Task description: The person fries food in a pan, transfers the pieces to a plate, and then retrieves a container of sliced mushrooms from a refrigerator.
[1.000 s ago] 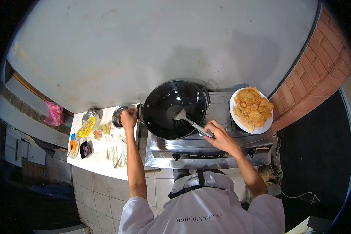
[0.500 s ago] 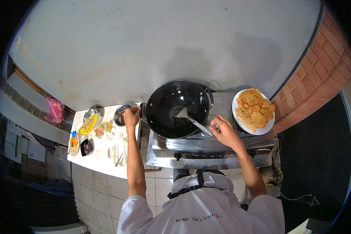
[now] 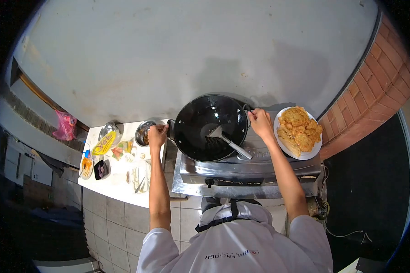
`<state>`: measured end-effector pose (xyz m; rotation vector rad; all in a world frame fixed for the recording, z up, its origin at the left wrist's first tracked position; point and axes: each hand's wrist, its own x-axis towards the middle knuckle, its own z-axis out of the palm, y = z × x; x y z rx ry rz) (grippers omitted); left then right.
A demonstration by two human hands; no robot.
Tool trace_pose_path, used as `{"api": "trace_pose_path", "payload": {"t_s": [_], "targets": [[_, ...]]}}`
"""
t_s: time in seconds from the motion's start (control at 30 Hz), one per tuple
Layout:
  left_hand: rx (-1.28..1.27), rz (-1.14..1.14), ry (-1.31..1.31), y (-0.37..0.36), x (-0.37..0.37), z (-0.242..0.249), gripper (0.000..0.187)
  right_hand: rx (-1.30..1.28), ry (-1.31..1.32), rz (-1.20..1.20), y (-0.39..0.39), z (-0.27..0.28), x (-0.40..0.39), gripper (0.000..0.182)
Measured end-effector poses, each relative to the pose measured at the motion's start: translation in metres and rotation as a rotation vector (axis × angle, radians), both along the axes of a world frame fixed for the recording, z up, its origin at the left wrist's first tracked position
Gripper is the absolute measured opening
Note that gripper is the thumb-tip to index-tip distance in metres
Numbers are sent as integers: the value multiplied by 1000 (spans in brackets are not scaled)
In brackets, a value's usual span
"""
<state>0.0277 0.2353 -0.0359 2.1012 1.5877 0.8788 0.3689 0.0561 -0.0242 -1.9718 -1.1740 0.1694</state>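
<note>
A black wok (image 3: 191, 141) with two loop handles stands on the stove, its inside dark and shiny. My left hand (image 3: 157, 135) is closed at the wok's left handle (image 3: 170, 130). On the opposite side, my right hand (image 3: 260, 123) has its fingers closed round the right handle, which they partly hide. Inside the wok lies a spatula (image 3: 217, 133), its grey handle (image 3: 241, 150) leaning out over the front rim. Nobody holds the spatula.
To the right of the wok, a white plate (image 3: 294, 154) carries golden fried pieces (image 3: 300, 128). The steel stove (image 3: 241, 170) is under the wok. On the white table (image 3: 123, 193) at left are metal bowls (image 3: 143, 133), a yellow packet (image 3: 104, 143) and a black bowl (image 3: 101, 169).
My right hand has moved from beside the spatula handle up to the wok's right handle. My left hand has shifted slightly right, from over the metal bowl to the left handle.
</note>
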Motion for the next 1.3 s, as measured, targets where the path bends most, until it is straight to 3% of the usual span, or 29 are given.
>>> {"api": "trace_pose_path", "payload": {"t_s": [0.3,0.57,1.0,1.27,1.3], "targets": [[39,-3,-4,-1,4,2,21,-116,-108,-97,16,1,1,18],[77,-7,-17,4,2,0,20,39,-122,-160,16,-10,1,23],[22,32,-7,-6,-1,-1,31,-68,-29,-91,12,-9,9,21],[28,164,-145,-32,-14,13,28,5,-99,-156,9,16,0,19],[14,128,-271,-35,-17,14,32,72,-103,-176,9,20,0,19]]}}
